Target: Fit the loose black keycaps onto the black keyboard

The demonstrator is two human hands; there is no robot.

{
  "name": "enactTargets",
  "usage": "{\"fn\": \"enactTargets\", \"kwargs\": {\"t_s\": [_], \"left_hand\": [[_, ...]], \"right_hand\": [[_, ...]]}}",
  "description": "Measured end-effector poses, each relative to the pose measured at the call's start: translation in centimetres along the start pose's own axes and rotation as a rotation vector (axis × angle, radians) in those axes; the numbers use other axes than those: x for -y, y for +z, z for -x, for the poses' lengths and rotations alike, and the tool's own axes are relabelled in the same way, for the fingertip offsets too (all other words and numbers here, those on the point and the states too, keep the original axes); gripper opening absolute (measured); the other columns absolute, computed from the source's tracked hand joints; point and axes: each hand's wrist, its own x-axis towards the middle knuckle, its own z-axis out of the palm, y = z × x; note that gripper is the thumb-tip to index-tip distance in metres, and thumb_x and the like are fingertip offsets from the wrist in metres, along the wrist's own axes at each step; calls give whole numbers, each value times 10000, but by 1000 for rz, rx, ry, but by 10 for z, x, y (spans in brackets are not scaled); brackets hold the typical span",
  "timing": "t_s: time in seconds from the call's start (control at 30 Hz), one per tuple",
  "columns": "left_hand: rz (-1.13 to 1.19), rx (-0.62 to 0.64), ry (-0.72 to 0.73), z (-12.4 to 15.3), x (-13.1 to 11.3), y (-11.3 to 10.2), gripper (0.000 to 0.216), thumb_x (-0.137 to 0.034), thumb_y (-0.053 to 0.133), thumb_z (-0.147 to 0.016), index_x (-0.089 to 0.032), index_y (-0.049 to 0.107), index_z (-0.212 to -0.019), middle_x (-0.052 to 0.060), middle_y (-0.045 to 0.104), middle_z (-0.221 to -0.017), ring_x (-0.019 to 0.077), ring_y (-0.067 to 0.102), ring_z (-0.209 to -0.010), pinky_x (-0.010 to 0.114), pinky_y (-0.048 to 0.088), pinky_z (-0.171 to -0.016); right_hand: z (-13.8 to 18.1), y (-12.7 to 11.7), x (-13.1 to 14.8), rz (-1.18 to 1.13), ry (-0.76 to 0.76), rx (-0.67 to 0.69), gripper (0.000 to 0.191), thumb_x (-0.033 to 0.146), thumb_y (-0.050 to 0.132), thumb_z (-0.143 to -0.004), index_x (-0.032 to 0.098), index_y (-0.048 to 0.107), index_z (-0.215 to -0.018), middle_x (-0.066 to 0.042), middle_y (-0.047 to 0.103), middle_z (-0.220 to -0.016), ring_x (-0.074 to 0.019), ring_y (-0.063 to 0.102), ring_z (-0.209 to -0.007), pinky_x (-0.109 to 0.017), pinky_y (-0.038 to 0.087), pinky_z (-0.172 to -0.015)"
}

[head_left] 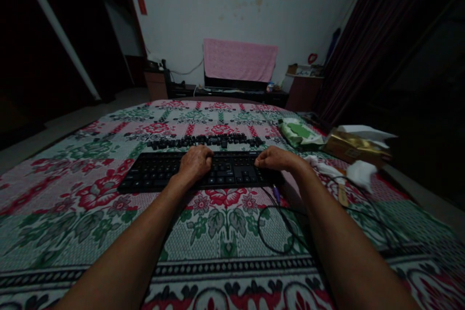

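Keyboard lies crosswise on the bed, with a row of loose keycaps just behind and parallel to it. Left hand rests on the keyboard's middle, right hand at its right end. Cable loops on the bed before that end; wipes pack lies behind-right, box farther right, tissue before the box.
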Motion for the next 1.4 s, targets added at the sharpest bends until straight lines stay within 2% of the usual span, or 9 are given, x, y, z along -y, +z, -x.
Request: {"fn": "enactTargets", "kwargs": {"t_s": [0.27,0.5,0.63,0.77,0.87,0.93,1.1,1.23,1.4], "left_hand": [[2,5,4,-1,1,1,282,-254,400,-726,-233,605,-918,29,584,-984,191,501,-947,312,396,-867],[-1,1,1,0,0,0,276,-256,404,-728,-234,605,-917,28,587,-971,197,502,-939,320,397,-858],[3,-12,10,1,-1,0,273,-252,405,-732,-227,604,-919,34,586,-965,197,501,-939,319,395,-854],[24,-37,52,2,-7,-1,264,-258,400,-751,-214,606,-911,39,580,-963,190,495,-945,311,390,-856],[64,-35,158,3,-18,-2,272,-301,392,-775,-203,603,-916,42,569,-978,175,489,-955,294,375,-875],[87,-24,225,4,-26,-1,296,-340,391,-783,-195,598,-936,52,547,-1025,177,472,-988,292,363,-890],[103,53,300,1,-51,5,411,-459,394,-765,-180,557,-1020,83,481,-1132,213,422,-1057,332,344,-903],[83,98,285,-8,-73,10,449,-493,373,-763,-182,538,-1041,88,468,-1138,232,403,-1072,363,326,-908],[96,58,272,-10,-88,17,443,-495,361,-770,-184,525,-1040,87,480,-1088,223,418,-1034,355,337,-882]], "right_hand": [[0,2,-8,-20,-104,-39,223,308,541,-629,142,656,-725,4,576,-601,-89,460,-542,-194,361,-507],[-1,7,-7,-39,-52,-109,142,237,571,-587,147,601,-691,31,545,-566,-67,436,-494,-172,335,-465],[0,6,-9,-36,-108,-125,146,276,543,-624,145,587,-672,24,544,-567,-72,445,-496,-176,341,-469],[-2,3,-22,-63,-78,-363,237,322,451,-704,141,599,-743,-1,582,-631,-97,499,-557,-192,367,-510],[-6,4,-33,73,-1,-590,212,275,458,-696,156,622,-760,-26,626,-736,-133,547,-678,-215,387,-597],[-9,8,-38,146,39,-657,206,240,462,-685,169,633,-776,-35,640,-780,-148,559,-733,-226,392,-639],[-16,17,-46,116,63,-642,227,221,456,-686,180,648,-799,-27,656,-799,-141,575,-751,-213,403,-662],[-18,20,-50,83,88,-676,229,248,468,-683,185,655,-801,-26,661,-798,-150,580,-759,-218,407,-658],[-16,16,-55,38,56,-634,222,274,472,-701,188,652,-798,-15,660,-795,-142,579,-748,-221,409,-660]]}}
